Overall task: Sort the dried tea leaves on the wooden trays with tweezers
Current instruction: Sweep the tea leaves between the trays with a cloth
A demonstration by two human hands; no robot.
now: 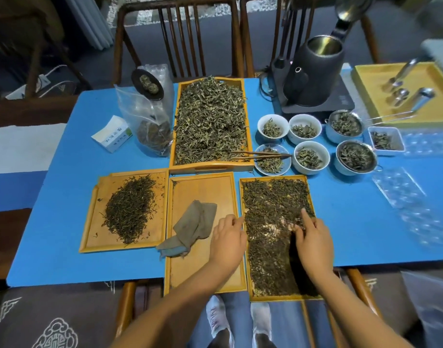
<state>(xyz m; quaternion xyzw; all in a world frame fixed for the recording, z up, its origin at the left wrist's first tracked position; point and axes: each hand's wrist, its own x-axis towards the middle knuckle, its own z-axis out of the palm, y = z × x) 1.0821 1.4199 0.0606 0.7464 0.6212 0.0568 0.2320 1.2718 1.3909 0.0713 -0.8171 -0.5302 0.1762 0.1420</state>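
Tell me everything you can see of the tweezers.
The tweezers look like brown wood or bamboo: two long thin arms joined at the right tip, slightly apart at the left. They lie flat, bridging the near right corner of the big leaf tray and the rim of a glass dish of leaves. Neither hand touches them.

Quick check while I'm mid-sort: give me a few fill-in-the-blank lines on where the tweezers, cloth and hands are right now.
1. The tweezers lie across the big tray and a glass ____.
2. The grey cloth lies on the ____ of the three near trays.
3. The right hand touches leaves on the ____ near tray.
4. The left hand holds ____.

Missing words: dish; middle; right; nothing
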